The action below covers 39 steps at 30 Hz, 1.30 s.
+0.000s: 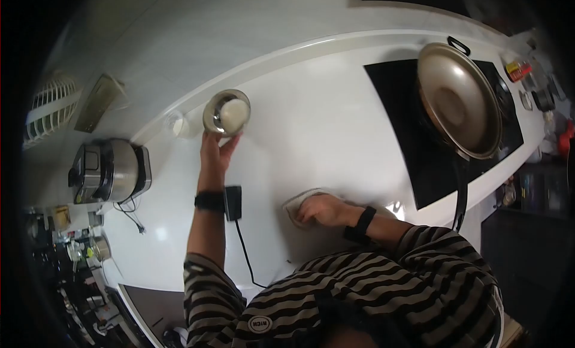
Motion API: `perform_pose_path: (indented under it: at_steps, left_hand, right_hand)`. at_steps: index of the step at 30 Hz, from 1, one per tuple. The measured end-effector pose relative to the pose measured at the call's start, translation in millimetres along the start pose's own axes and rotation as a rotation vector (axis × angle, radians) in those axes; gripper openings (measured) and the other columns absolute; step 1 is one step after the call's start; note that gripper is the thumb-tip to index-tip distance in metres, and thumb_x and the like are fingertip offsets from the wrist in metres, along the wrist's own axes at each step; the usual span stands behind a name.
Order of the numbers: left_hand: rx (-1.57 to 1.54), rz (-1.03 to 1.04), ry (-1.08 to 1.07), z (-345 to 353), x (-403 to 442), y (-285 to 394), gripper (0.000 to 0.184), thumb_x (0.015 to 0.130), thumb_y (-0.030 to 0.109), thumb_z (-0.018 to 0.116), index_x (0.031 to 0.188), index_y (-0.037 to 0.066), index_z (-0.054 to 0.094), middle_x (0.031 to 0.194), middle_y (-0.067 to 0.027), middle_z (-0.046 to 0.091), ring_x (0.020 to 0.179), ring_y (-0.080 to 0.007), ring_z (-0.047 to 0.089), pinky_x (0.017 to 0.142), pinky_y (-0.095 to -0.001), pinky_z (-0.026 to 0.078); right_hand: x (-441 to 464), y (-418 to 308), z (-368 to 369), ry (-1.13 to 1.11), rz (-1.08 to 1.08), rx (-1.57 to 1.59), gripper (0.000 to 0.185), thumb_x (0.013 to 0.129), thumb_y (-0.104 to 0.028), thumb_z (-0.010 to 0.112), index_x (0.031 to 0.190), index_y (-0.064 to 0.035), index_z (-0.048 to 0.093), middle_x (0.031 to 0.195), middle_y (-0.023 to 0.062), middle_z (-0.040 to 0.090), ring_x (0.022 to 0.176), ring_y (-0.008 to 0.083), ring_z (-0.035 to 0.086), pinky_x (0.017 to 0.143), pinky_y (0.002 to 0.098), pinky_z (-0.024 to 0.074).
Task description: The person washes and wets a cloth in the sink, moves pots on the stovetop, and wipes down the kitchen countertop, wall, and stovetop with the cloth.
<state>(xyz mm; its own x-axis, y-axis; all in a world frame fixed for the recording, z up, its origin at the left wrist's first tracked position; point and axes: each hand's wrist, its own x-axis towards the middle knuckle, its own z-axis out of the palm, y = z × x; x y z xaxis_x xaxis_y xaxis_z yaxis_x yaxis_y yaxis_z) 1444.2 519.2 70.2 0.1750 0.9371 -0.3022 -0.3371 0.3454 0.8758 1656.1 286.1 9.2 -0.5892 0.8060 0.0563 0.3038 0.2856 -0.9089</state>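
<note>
At the back of the white counter, my left hand grips the near rim of a round metal bowl. A pale rounded lump lies inside that bowl. Near the counter's front edge, my right hand is closed on a light-coloured cloth pressed flat against the surface. A small clear container with something white in it stands just left of the bowl.
A large pan rests on the black cooktop at the right, its long handle toward the front. A black box with a cable is beside my left forearm. A metal appliance stands at the left.
</note>
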Motion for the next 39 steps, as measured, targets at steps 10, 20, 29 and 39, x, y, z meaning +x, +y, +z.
perform_pose_path:
  at_steps: [10, 20, 29, 39]
  left_hand:
    - [-0.060, -0.159, 0.068, 7, 101, -16, 0.044, 0.082, 0.000, 0.042, 0.125, -0.001, 0.037, 0.119, -0.0189, 0.048, 0.108, -0.0328, 0.053, 0.079, -0.0446, 0.057]
    - [-0.086, -0.159, 0.025, 12, 96, -28, 0.045, 0.089, 0.002, 0.040, 0.131, -0.005, 0.025, 0.121, -0.0289, 0.039, 0.106, -0.0437, 0.052, 0.090, -0.0462, 0.053]
    - [0.076, -0.229, 0.187, 6, 9, -17, 0.057, 0.091, 0.022, 0.055, 0.133, -0.001, 0.026, 0.128, -0.0229, 0.035, 0.098, -0.0390, 0.056, 0.075, -0.0388, 0.055]
    - [0.162, -0.196, 0.005, -48, -236, -32, 0.040, 0.092, 0.025, 0.053, 0.125, 0.003, 0.045, 0.115, -0.0109, 0.053, 0.103, -0.0263, 0.057, 0.082, -0.0345, 0.045]
  right_hand:
    - [-25, 48, -220, 1.020, 0.304, -0.111, 0.040, 0.072, 0.012, 0.042, 0.101, -0.0009, 0.065, 0.107, 0.0132, 0.064, 0.100, 0.0236, 0.060, 0.092, 0.0299, 0.0446]
    - [-42, 109, -166, 0.808, 0.472, -0.978, 0.054, 0.073, 0.001, 0.054, 0.126, 0.0013, 0.048, 0.137, 0.0142, 0.043, 0.125, 0.0300, 0.040, 0.106, 0.0383, 0.0291]
    - [-106, 49, -59, 0.887, 0.316, -0.756, 0.046, 0.076, 0.007, 0.049, 0.121, 0.0014, 0.053, 0.127, 0.0159, 0.052, 0.120, 0.0316, 0.047, 0.104, 0.0379, 0.0353]
    - [27, -29, 123, 0.628, -0.148, -0.550, 0.039, 0.068, 0.004, 0.049, 0.105, 0.0007, 0.063, 0.117, 0.0156, 0.059, 0.112, 0.0289, 0.053, 0.099, 0.0393, 0.0398]
